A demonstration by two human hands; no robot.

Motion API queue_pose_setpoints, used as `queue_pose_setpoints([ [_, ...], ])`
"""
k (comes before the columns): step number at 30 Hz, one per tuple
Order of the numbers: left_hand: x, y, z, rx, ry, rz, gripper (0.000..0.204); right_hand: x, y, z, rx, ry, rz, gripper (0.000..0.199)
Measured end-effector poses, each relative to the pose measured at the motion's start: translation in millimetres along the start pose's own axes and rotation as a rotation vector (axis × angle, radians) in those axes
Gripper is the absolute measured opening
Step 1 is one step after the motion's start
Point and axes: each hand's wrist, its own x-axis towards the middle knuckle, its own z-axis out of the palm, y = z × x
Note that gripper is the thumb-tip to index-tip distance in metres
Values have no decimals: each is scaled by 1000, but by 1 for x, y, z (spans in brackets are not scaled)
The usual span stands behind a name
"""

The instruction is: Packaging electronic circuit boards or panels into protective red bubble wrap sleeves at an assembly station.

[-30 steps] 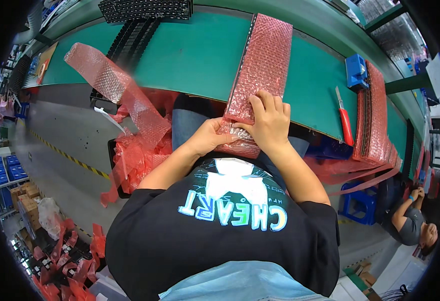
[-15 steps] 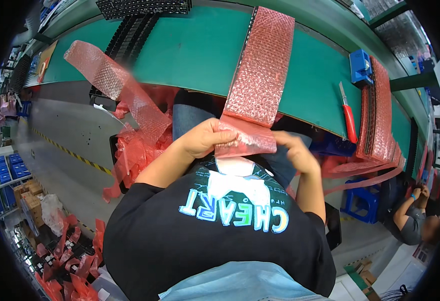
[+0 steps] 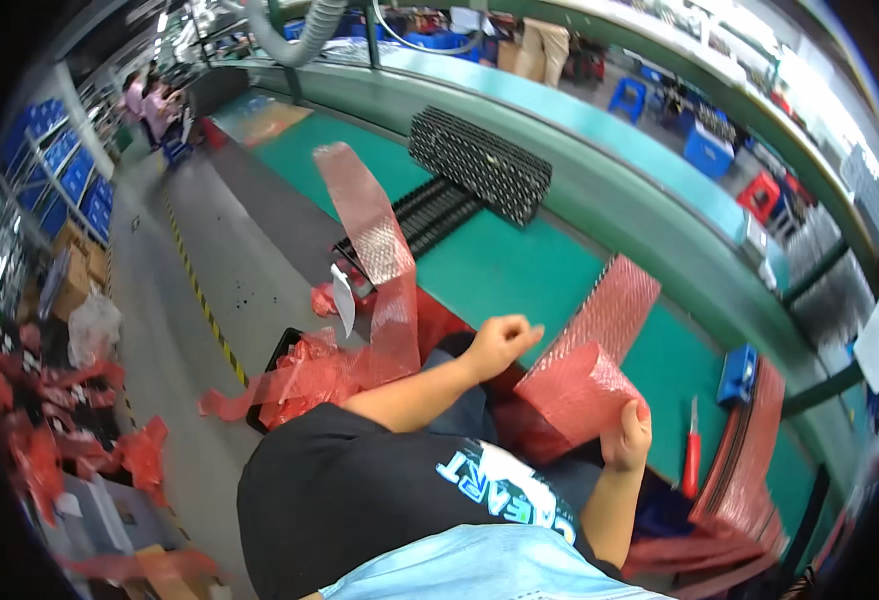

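Observation:
A long bundle wrapped in pink bubble wrap (image 3: 623, 298) lies across the green bench, its near end reaching past the front edge. From that end a loose flap of bubble wrap (image 3: 577, 400) stands up over my lap. My right hand (image 3: 627, 437) grips the flap's right edge, thumb up against it. My left hand (image 3: 501, 347) is off the wrap, just left of it, with its fingers curled in and nothing visible in them. Whatever lies inside the bundle is mostly hidden.
Left on the bench are black slotted trays (image 3: 479, 160) and a trailing bubble-wrap strip (image 3: 371, 225). Pink scraps (image 3: 319, 375) fill a dark bin below. To the right lie a red-handled knife (image 3: 692, 462), a blue tape dispenser (image 3: 736, 375) and more wrapped pieces (image 3: 744, 450).
My left hand has let go of the wrap and moved left. My right hand has taken hold of the flap, which now stands raised. The head view has swung left.

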Motion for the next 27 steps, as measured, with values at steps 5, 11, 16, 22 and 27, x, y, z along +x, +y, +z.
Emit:
queue_pose_setpoints([
  [5, -61, -13, -7, 470, -206, -316, 41, 36, -8, -25, -90, -130, 35, 29],
  [11, -56, -31, 21, -174, -318, -659, 33, 69, 9, -44, -72, -164, 142, 35],
  [16, -50, -34, 32, -453, -241, -698, 29, 82, 35, -58, -2, -87, 217, 39],
  [22, -50, -28, 40, -554, -176, -690, 26, 85, 41, -56, 74, 38, 241, 42],
  [27, -50, -36, 39, -517, -185, -654, 24, 82, 39, -54, 156, 24, 247, 43],
])
